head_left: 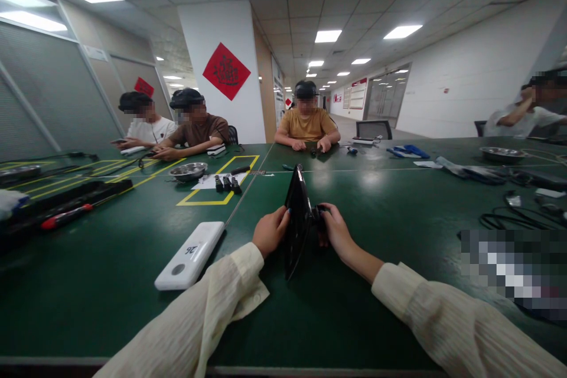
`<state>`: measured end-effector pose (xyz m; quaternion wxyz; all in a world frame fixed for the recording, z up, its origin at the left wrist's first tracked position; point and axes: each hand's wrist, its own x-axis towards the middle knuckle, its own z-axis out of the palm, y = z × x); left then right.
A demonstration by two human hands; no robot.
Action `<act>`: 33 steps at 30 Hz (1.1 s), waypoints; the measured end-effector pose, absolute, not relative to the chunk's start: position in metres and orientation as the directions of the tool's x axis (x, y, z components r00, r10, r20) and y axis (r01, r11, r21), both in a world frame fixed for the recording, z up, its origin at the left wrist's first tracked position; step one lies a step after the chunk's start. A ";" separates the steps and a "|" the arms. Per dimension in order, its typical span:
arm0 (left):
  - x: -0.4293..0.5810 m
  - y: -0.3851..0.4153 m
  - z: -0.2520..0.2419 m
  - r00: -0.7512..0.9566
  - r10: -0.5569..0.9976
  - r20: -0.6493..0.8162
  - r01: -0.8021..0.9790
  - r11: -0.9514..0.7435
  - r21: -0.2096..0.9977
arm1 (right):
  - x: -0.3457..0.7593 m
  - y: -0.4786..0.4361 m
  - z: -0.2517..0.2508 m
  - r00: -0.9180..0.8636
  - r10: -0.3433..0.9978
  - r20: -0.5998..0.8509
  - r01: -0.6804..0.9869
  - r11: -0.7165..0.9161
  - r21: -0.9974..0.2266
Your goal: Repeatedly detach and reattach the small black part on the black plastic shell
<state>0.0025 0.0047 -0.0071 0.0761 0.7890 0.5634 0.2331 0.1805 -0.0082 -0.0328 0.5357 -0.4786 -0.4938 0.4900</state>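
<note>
Upright above the green table, a thin black panel (296, 230) stands almost edge-on to me; its exact kind I cannot make out. My left hand (271, 230) grips its left side, with the thumb resting on the surface. On the panel's right side a dark knob-like part (318, 215) sticks out, and the fingers of my right hand (336, 230) are closed around it. Some of the right fingers are hidden behind that part. A white power bank (190, 256) marked 26 lies left of my left forearm.
On the green table (248, 319), several black cylindrical pieces (228, 184) stand on paper near a metal bowl (188, 171). A red-handled screwdriver (66, 217) lies left. Cables (500, 218) and a second bowl (502, 155) are at right. A person (307, 124) sits opposite; others sit left and right.
</note>
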 end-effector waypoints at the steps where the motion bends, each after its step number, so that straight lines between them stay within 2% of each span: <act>1: 0.003 0.005 -0.007 0.256 0.925 0.281 0.852 -0.353 0.386 | 0.180 -0.008 -0.032 0.032 0.998 0.060 -0.054 0.062 -0.997; 7: 0.003 0.004 -0.006 0.239 0.940 0.243 0.839 -0.326 0.435 | 0.180 -0.007 -0.034 0.044 0.997 0.058 -0.062 0.061 -0.996; 14: 0.004 0.002 -0.004 0.245 0.941 0.232 0.873 -0.318 0.370 | 0.181 -0.004 -0.038 0.026 0.997 0.068 -0.058 0.069 -0.996; 21: 0.003 0.006 -0.009 0.193 0.961 0.199 0.890 -0.257 0.375 | 0.180 -0.008 -0.033 0.027 0.998 0.061 -0.063 0.062 -0.996; 33: 0.006 0.001 -0.004 0.202 0.945 0.258 0.900 -0.283 0.332 | 0.179 -0.007 -0.033 0.042 0.998 0.051 -0.057 0.053 -0.997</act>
